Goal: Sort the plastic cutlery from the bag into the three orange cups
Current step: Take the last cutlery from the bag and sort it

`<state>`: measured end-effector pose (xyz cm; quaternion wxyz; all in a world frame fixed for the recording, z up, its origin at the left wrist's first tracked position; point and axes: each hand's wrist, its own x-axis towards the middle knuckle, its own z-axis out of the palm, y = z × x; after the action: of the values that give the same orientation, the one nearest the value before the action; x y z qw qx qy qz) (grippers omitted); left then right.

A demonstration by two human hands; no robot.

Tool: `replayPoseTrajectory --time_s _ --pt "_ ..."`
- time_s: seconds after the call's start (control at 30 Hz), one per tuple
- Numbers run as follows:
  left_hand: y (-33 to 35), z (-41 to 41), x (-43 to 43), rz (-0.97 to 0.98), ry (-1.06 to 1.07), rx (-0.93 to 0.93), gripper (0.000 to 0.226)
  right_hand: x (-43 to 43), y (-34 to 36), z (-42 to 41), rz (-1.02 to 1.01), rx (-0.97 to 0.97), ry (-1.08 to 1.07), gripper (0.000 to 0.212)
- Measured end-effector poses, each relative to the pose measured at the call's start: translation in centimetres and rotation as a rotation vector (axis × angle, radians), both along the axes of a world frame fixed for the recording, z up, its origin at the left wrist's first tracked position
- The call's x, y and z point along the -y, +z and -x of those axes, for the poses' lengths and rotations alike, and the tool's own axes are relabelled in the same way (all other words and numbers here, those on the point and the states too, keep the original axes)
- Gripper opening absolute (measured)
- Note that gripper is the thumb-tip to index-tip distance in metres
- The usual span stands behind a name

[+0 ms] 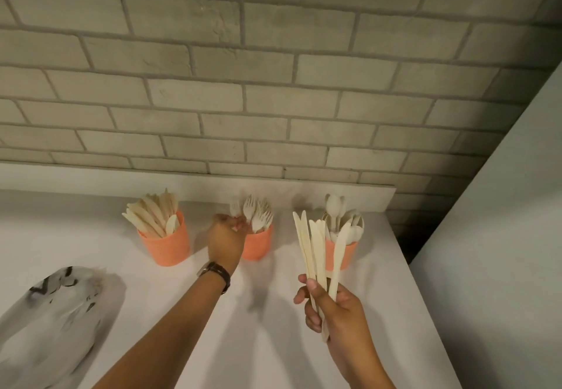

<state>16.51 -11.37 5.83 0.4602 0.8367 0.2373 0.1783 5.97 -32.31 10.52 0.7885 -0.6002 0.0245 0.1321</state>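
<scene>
Three orange cups stand in a row near the wall. The left cup (165,245) is full of cream knives, the middle cup (258,244) holds forks, and the right cup (345,253) holds spoons. My left hand (226,241) reaches to the middle cup's left rim and pinches a fork (235,207) there. My right hand (334,309) grips a bunch of cream knives (316,251), blades up, in front of the right cup. The crumpled plastic bag (51,321) lies at the lower left.
The white counter (267,328) ends at a right edge close to the spoon cup, with a dark gap and a pale wall (501,236) beyond. A grey brick wall (243,84) stands just behind the cups.
</scene>
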Motion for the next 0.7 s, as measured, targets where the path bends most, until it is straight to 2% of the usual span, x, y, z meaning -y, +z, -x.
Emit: replayPoseTrajectory --time_s 0.13,0.2,0.27,0.33,0.4,0.5,0.57,0.7 --pt "1.0 2.0 1.0 0.12 0.008 0.053 0.038 0.3 0.4 0.4 0.0 -0.005 -0.022 0.015" --pt "2.1 4.7 2.2 0.215 -0.017 0.067 0.031 0.2 0.6 0.5 0.016 -0.006 -0.009 0.015" --pt "3.7 8.3 4.1 0.417 -0.135 0.044 0.013 -0.3 0.8 0.8 0.044 0.008 0.007 0.016" --pt "5.3 12.0 6.0 0.618 -0.305 0.012 0.015 -1.1 0.6 1.3 0.075 0.015 0.013 0.013" --pt "5.7 14.6 7.2 0.66 -0.397 0.008 0.017 -2.2 0.2 1.9 0.113 0.014 0.049 0.015" --pt "5.7 16.3 7.3 0.678 -0.264 -0.004 0.019 -3.7 -0.2 3.1 0.152 -0.013 0.132 0.021" --pt "6.1 17.0 6.7 0.722 -0.218 -0.017 0.02 -4.2 -0.3 3.6 0.123 -0.047 0.176 0.015" --pt "6.9 18.1 5.8 0.91 -0.188 -0.012 0.017 -4.4 -0.4 4.2 -0.017 -0.089 0.3 0.037"
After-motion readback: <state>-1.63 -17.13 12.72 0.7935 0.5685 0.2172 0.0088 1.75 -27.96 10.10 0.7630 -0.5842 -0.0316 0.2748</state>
